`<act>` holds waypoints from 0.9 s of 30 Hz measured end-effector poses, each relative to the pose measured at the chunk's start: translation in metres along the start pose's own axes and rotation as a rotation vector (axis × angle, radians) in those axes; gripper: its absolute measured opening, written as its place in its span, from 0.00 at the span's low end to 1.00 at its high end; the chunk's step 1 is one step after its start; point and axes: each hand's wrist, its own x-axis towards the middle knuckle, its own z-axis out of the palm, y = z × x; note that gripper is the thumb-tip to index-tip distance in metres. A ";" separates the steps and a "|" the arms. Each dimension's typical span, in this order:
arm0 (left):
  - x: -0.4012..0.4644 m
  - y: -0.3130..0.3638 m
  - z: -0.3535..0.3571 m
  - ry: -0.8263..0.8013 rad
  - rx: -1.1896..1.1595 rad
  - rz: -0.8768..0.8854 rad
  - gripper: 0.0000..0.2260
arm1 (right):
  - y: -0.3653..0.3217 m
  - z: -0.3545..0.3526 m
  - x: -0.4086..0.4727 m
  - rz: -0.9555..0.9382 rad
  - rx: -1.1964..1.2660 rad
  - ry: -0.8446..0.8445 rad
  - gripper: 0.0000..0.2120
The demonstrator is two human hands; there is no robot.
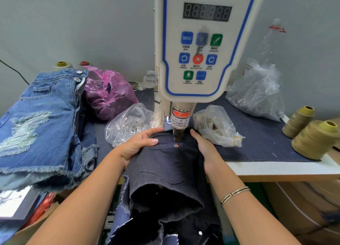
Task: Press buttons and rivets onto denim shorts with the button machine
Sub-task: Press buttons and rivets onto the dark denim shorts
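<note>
**Dark shorts held under the button machine**

A pair of dark denim shorts [165, 163] lay at the table [276, 169] edge beneath the button machine [200, 47], its punch [178, 134] down on the waistband. The left hand [137, 147] rested on the cloth, fingers straight, thumb curled under the fold. The right hand [204, 149] pressed flat against the other side, fingers spread. A rivet [176, 145] showed on the pocket corner. Light blue shorts [42, 119] were stacked to the left.

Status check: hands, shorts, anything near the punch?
Left hand and right hand flat on dark denim shorts. Waistband under brown metal punch. Fingertips flank it closely.
</note>
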 end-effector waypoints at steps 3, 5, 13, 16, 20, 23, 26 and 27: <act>0.000 0.000 0.000 0.001 0.005 -0.006 0.43 | -0.002 0.000 -0.004 -0.007 0.007 0.006 0.12; -0.001 0.000 0.000 -0.006 -0.003 -0.010 0.44 | -0.001 0.000 -0.007 -0.008 0.006 -0.006 0.13; -0.007 0.000 0.000 -0.093 -0.052 -0.039 0.30 | 0.004 -0.013 -0.022 0.038 0.085 -0.229 0.14; -0.009 -0.002 -0.005 -0.083 -0.036 -0.089 0.29 | 0.005 -0.016 -0.028 0.084 0.008 -0.278 0.20; -0.010 -0.002 -0.010 -0.080 -0.075 -0.124 0.31 | 0.000 -0.018 -0.044 0.010 -0.199 -0.321 0.14; -0.010 -0.002 -0.011 -0.096 -0.099 -0.128 0.32 | -0.014 -0.022 -0.065 -0.234 -0.627 -0.276 0.11; -0.010 -0.002 -0.011 -0.113 -0.109 -0.126 0.30 | -0.039 -0.032 -0.083 -0.416 -0.708 -0.102 0.04; -0.009 -0.002 -0.011 -0.117 -0.114 -0.127 0.30 | -0.050 -0.037 -0.086 -0.493 -0.670 0.000 0.05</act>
